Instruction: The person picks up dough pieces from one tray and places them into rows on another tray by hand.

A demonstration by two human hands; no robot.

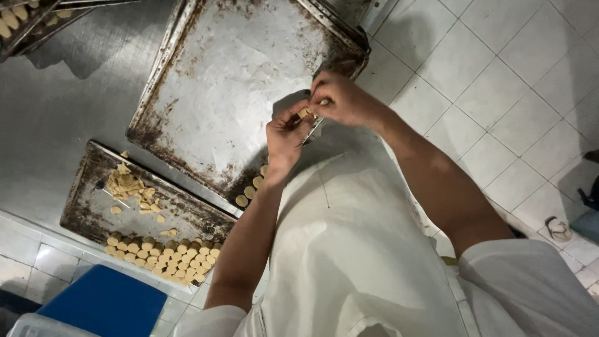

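Observation:
My left hand [282,136] is raised over the near corner of a large worn baking tray [231,81] and pinches a small tan dough piece [304,113] at its fingertips. My right hand [342,100] meets it from the right, fingers closed around a thin metal tool [312,131] that slants down between the two hands. A few round dough pieces [248,190] lie on the tray corner just below my left wrist. My white garment fills the lower part of the view.
A smaller dark tray [87,206] at the left holds rows of dough discs [162,253] and loose scraps [128,186]. Another tray with pieces [12,19] sits top left on the steel table [56,106]. A blue lid [106,302] is bottom left; tiled floor [499,75] and a sandal [557,229] are at right.

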